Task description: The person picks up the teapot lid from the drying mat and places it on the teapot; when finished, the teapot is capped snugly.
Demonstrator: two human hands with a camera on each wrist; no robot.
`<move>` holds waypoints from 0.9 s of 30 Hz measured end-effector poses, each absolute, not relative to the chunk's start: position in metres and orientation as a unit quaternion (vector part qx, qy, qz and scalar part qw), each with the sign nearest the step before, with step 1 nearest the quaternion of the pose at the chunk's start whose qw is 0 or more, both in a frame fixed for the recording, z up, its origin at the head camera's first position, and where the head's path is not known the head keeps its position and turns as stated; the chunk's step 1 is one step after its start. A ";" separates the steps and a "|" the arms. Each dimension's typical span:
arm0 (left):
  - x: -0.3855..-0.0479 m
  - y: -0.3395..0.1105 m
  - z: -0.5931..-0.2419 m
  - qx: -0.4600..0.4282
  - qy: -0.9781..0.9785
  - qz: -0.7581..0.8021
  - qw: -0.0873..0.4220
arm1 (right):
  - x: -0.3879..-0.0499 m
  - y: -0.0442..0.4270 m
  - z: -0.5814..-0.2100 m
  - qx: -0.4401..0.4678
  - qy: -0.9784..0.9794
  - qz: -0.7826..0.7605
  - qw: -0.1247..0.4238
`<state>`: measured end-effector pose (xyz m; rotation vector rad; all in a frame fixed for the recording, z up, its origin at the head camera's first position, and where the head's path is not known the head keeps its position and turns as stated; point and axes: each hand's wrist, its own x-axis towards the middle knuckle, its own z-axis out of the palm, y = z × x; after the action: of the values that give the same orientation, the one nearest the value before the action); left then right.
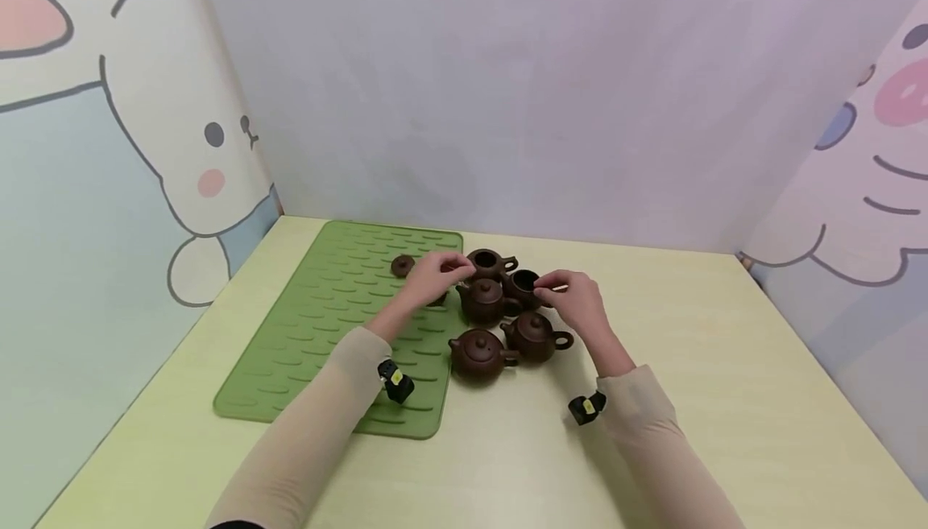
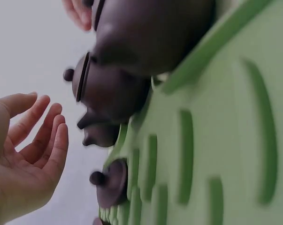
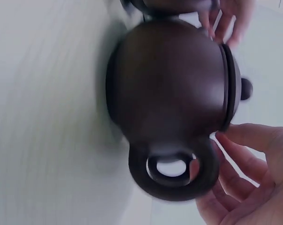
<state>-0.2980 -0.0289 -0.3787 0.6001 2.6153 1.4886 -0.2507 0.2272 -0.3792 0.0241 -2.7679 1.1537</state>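
Observation:
My left hand point(image 1: 432, 275) hovers over the mat's right side, left of the teapots; in the left wrist view the same hand point(image 2: 33, 154) has gently bent, spread fingers and holds nothing. One small lid point(image 1: 403, 266) lies on the mat, and another dark lid point(image 1: 437, 300) is mostly hidden beneath that hand. My right hand point(image 1: 576, 299) is at the right of an uncovered teapot point(image 1: 524, 287), fingertips near its rim; contact is unclear. In the right wrist view, a lidded teapot point(image 3: 172, 84) partly covers the loosely bent fingers of the right hand point(image 3: 254, 178).
Another uncovered teapot point(image 1: 484, 260) stands at the back. Lidded teapots stand in the middle point(image 1: 482, 303), at front right point(image 1: 534, 338) and at front left point(image 1: 478, 356), close together. A green ridged mat point(image 1: 290, 344) covers the table's left part. A pale wall point(image 1: 493, 110) rises behind.

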 end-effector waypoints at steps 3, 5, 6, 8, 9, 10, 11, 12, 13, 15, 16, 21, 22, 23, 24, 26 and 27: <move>-0.300 -0.041 -0.382 0.181 0.856 0.482 0.028 | -0.252 0.235 -0.381 -0.004 -0.916 0.390 0.088; -0.302 -0.048 -0.385 0.173 0.860 0.480 0.024 | -0.253 0.239 -0.383 -0.008 -0.919 0.383 0.095; -0.302 -0.050 -0.386 0.169 0.862 0.478 0.023 | -0.253 0.241 -0.385 -0.010 -0.921 0.379 0.094; -0.303 -0.055 -0.387 0.159 0.865 0.476 0.024 | -0.255 0.245 -0.388 -0.010 -0.922 0.379 0.081; -0.304 -0.057 -0.388 0.154 0.865 0.478 0.027 | -0.256 0.246 -0.389 -0.005 -0.922 0.380 0.071; -0.304 -0.059 -0.389 0.150 0.865 0.478 0.028 | -0.256 0.247 -0.390 0.000 -0.920 0.386 0.061; -0.304 -0.060 -0.389 0.146 0.865 0.480 0.030 | -0.257 0.248 -0.392 0.004 -0.917 0.396 0.049; -0.304 -0.062 -0.391 0.143 0.865 0.481 0.032 | -0.257 0.249 -0.393 0.007 -0.913 0.407 0.038; -0.304 -0.063 -0.392 0.139 0.865 0.480 0.035 | -0.258 0.249 -0.394 0.010 -0.909 0.416 0.028; -0.303 -0.065 -0.394 0.128 0.869 0.477 0.040 | -0.259 0.250 -0.396 0.016 -0.906 0.424 0.016; -0.302 -0.067 -0.396 0.123 0.871 0.473 0.041 | -0.259 0.250 -0.397 0.015 -0.905 0.424 0.013; -0.303 -0.071 -0.401 0.105 0.881 0.459 0.049 | -0.260 0.249 -0.402 0.006 -0.913 0.407 0.017; -0.304 -0.071 -0.402 0.104 0.883 0.455 0.050 | -0.260 0.249 -0.402 0.001 -0.914 0.406 0.021; -0.305 -0.071 -0.402 0.103 0.886 0.450 0.050 | -0.260 0.249 -0.403 -0.004 -0.914 0.405 0.024; -0.306 -0.071 -0.403 0.105 0.888 0.445 0.051 | -0.260 0.249 -0.403 -0.010 -0.914 0.404 0.028; -0.309 -0.070 -0.404 0.107 0.893 0.434 0.052 | -0.261 0.249 -0.404 -0.020 -0.916 0.400 0.036; -0.310 -0.069 -0.405 0.108 0.896 0.428 0.053 | -0.261 0.248 -0.404 -0.025 -0.916 0.398 0.037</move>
<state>-0.3098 -0.0693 -0.4045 0.3279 2.7242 1.2999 -0.2610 0.2485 -0.4042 -0.0774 -2.8122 1.2227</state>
